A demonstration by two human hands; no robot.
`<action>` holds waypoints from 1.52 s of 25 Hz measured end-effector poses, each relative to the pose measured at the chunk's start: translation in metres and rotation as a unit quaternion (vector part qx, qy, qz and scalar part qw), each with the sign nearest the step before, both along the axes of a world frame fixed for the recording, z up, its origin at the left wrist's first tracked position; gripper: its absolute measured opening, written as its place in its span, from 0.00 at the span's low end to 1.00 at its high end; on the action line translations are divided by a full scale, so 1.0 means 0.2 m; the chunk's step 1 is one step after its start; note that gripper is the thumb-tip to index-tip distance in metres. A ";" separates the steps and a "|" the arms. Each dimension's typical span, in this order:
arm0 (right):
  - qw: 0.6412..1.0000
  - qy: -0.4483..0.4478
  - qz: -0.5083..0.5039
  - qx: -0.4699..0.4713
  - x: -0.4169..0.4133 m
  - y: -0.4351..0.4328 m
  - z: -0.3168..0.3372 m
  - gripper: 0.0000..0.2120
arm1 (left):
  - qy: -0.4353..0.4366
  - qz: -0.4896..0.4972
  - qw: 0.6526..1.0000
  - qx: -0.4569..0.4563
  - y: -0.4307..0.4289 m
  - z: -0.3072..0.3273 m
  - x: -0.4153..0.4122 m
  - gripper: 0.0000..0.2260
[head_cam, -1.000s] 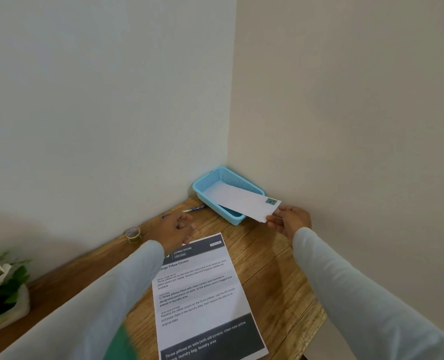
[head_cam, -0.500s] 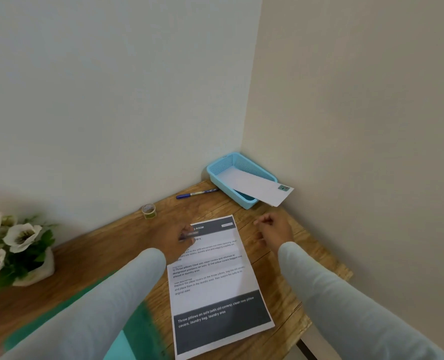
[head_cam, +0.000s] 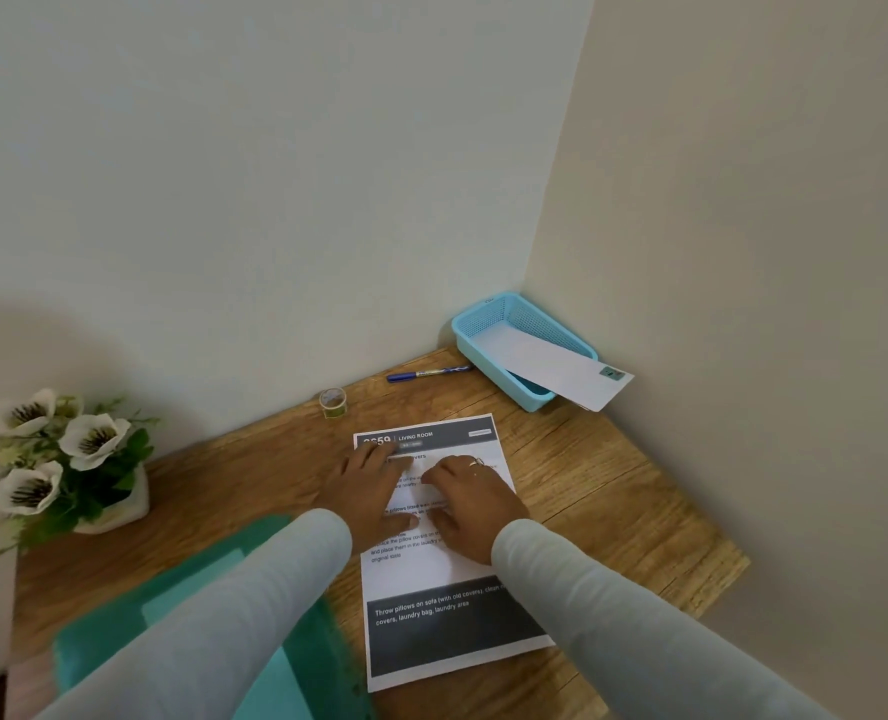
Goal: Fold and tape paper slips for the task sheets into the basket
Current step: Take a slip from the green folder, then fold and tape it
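As the slip (head_cam: 551, 367) overhangs the basket (head_cam: 527, 314), hands (head_cam: 366, 491) (head_cam: 475, 504) touch the sheet (head_cam: 431, 571).

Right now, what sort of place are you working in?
Probably a small desk corner in a home or office: a wooden table set against two plain walls, with a pen, a roll of tape and a printed sheet on it.

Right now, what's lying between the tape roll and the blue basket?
In the head view, a blue pen lies on the table between the tape roll and the basket; nothing else.
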State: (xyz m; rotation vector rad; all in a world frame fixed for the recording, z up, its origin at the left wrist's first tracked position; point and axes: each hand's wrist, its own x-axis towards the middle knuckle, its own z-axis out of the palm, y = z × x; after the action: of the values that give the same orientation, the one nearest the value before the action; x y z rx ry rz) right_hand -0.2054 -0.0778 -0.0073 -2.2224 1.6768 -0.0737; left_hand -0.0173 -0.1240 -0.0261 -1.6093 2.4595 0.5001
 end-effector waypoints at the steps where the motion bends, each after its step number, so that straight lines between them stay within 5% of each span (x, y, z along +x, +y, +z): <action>1: 1.000 0.022 0.021 0.004 0.00 0.00 -0.03 0.26 | -0.007 -0.009 1.000 -0.001 -0.01 -0.01 0.01 0.40; 7: 0.987 0.145 0.040 0.049 -0.12 -0.11 -0.15 0.43 | -0.033 -0.039 0.999 0.017 -0.01 -0.02 0.02 0.41; 13: 0.982 0.167 -0.032 0.088 -0.22 -0.20 -0.12 0.45 | -0.086 -0.036 0.995 0.036 -0.02 -0.04 0.02 0.42; 23: 0.981 0.155 -0.029 0.116 -0.22 -0.24 -0.10 0.50 | -0.068 0.005 0.997 0.026 -0.23 0.06 -0.02 0.53; 38: 0.986 0.067 -0.095 0.124 -0.21 -0.28 -0.01 0.60 | -0.076 -0.020 0.997 0.027 -0.29 0.13 -0.07 0.53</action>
State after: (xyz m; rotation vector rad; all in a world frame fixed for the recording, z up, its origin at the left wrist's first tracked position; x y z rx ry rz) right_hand -0.2469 -0.1347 -0.0090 -1.9194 1.8522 0.2299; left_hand -0.0304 -0.1824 0.0000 -1.5160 2.3412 0.4171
